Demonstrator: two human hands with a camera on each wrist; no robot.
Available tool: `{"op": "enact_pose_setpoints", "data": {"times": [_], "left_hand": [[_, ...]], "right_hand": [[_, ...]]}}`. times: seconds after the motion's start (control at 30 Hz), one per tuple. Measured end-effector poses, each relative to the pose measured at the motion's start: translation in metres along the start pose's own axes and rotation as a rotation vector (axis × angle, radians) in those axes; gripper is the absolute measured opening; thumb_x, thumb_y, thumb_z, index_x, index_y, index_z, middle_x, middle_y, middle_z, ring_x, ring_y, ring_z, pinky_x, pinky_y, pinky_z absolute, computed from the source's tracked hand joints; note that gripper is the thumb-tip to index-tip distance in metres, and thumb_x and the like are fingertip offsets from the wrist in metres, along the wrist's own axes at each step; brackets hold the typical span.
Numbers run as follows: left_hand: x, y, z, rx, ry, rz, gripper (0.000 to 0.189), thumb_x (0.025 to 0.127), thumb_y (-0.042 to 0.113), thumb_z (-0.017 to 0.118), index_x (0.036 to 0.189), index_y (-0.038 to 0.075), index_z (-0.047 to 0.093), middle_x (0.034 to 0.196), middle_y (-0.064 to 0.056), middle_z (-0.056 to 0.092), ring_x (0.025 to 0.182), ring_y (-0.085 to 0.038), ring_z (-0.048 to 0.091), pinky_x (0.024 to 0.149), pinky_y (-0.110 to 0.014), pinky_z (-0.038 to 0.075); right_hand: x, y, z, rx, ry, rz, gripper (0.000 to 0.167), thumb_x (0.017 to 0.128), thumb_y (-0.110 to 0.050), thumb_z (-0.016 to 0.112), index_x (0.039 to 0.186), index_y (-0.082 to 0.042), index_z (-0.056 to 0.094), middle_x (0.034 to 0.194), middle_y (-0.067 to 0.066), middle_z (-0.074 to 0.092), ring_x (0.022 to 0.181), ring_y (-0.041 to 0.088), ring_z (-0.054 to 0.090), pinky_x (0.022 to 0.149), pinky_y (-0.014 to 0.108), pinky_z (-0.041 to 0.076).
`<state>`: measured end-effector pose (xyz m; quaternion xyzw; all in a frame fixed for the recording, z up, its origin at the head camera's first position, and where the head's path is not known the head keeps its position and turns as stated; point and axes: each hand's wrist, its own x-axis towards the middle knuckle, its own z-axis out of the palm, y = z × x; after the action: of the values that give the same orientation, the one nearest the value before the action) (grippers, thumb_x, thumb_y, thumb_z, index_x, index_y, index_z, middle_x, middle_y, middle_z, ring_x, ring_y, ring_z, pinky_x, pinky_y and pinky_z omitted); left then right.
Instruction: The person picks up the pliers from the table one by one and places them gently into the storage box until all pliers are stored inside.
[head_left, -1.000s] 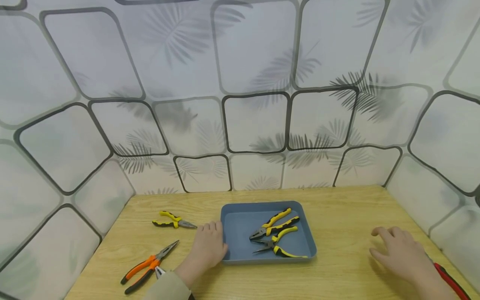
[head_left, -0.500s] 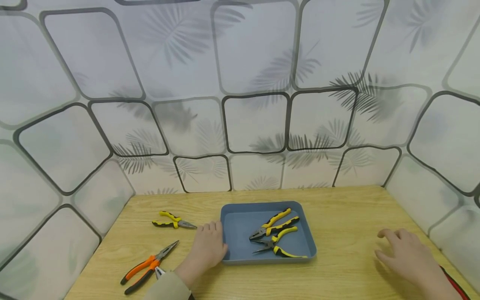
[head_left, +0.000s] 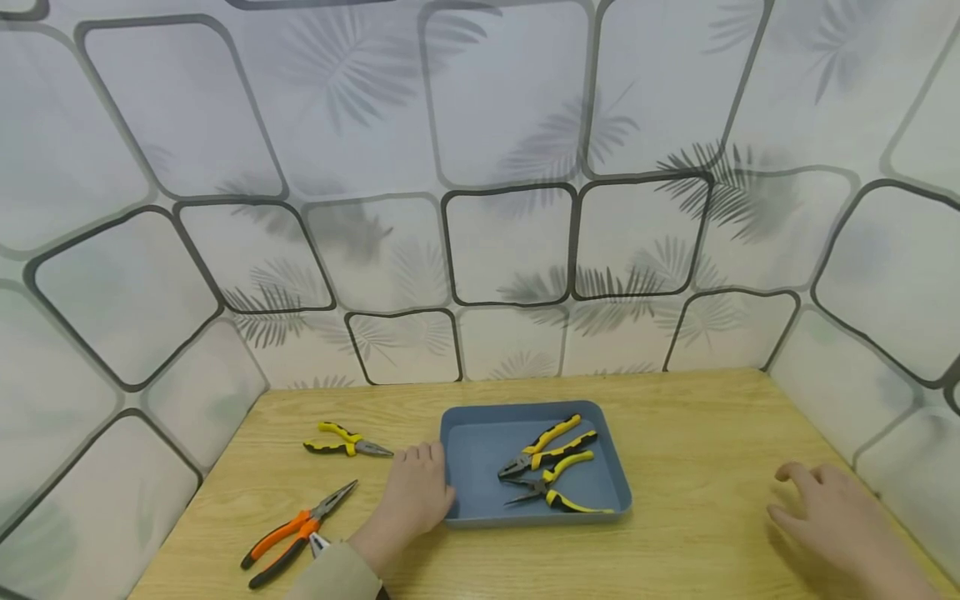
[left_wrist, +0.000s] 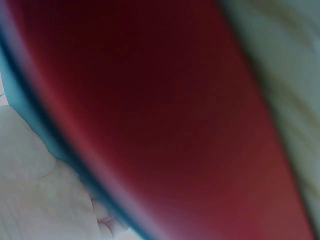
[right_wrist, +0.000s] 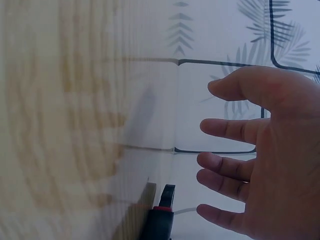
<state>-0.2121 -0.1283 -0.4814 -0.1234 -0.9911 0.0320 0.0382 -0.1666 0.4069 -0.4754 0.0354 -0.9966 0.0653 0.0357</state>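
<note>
Blue tray (head_left: 468,433): flat on the wooden table (head_left: 690,467), the hub of the clock here, with 12 towards the patterned backdrop (head_left: 510,250) in the head view.
Upper yellow-black pliers (head_left: 536,454): inside the tray's right half, nose to 8 o'clock, handles spread towards 2.
Lower yellow-black pliers (head_left: 542,486): just below them in the tray, jaws parted, one handle to 2, the other to 4.
Left hand (head_left: 420,492): at 9 o'clock, back upward, forearm coming in from 7, knuckles towards 12.
Left fingers: bent down and gripping the tray's left wall, thumb at the rim; fingertips hidden.
Yellow pliers (head_left: 352,443): at 9 o'clock on the table, nose just beside the left knuckles.
Orange-black pliers (head_left: 303,529): between 8 and 9, nose to 1.
Silver tool tip (head_left: 318,544): beside them, partly under the beige sleeve (head_left: 341,575).
Red surface (left_wrist: 160,120): blurred, filling most of the left wrist view.
Right hand (head_left: 832,508): between 3 and 4, well apart from the tray, pointing to 10.
Right fingers: holding nothing, loosely extended, thumb well apart, middle two close together.
Black-red tool (right_wrist: 159,220): at 6 o'clock in the right wrist view, apart from the fingertips.
</note>
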Motion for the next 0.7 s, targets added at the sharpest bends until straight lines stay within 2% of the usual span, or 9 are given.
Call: {"op": "enact_pose_setpoints", "data": {"times": [0.37,0.53,0.7], "left_hand": [[0.0,0.0,-0.001,-0.005,-0.006,-0.006,0.047,0.096,0.037,0.067,0.12,-0.002,0.056,0.106,-0.019,0.064,0.101,-0.034,0.066,0.094,-0.05,0.053],[-0.001,0.001,-0.004,-0.009,-0.01,-0.009,0.048,0.096,0.037,0.067,0.122,-0.002,0.056,0.107,-0.019,0.064,0.103,-0.035,0.066,0.095,-0.051,0.053],[0.0,0.0,-0.001,-0.015,-0.028,-0.014,0.05,0.098,0.038,0.066,0.125,-0.003,0.056,0.11,-0.02,0.065,0.106,-0.035,0.066,0.097,-0.051,0.053]], "right_hand": [[-0.011,0.01,-0.001,0.017,-0.022,0.056,0.052,0.094,-0.041,0.076,0.122,0.001,0.062,0.105,0.034,0.062,0.092,0.048,0.061,0.071,0.065,0.049],[-0.015,0.015,0.001,0.008,-0.032,0.078,0.052,0.094,-0.039,0.076,0.12,0.004,0.062,0.1,0.032,0.06,0.088,0.044,0.061,0.069,0.06,0.05],[-0.018,0.022,0.001,0.003,-0.057,0.1,0.054,0.092,-0.038,0.078,0.118,0.007,0.062,0.098,0.029,0.062,0.084,0.042,0.061,0.067,0.058,0.05]]}}
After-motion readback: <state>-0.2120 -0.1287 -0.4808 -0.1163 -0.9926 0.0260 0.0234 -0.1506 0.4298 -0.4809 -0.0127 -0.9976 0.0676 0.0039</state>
